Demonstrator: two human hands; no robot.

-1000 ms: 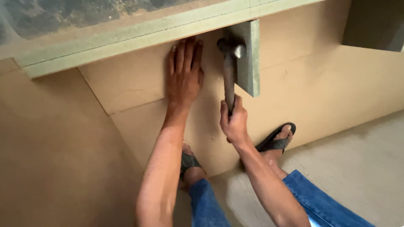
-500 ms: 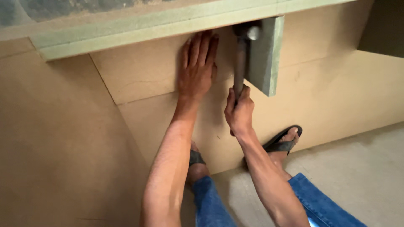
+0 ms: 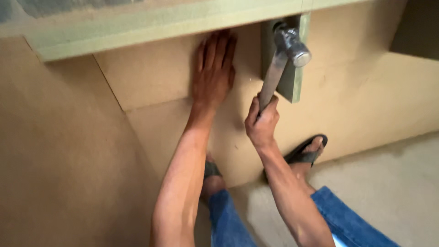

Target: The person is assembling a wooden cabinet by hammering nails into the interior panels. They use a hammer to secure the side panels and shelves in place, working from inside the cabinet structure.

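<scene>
My left hand (image 3: 214, 68) lies flat, fingers together, on a tan fibreboard panel (image 3: 151, 73), fingertips up against a long green-edged board (image 3: 151, 25). My right hand (image 3: 261, 123) grips the handle of a metal hammer (image 3: 281, 59). The hammer's head is raised in front of a short green block (image 3: 292, 77) that hangs down from the long board. The handle slants up and to the right from my fist.
More tan panels fill the left side (image 3: 55, 160) and the right (image 3: 366, 96). My feet in dark sandals (image 3: 306, 153) stand on a pale concrete floor (image 3: 388, 183). A dark opening (image 3: 416, 27) shows at the top right.
The hammer head has swung out from the green block toward the right and toward me. My left hand stays pressed on the panel. The view has shifted, so everything sits further right.
</scene>
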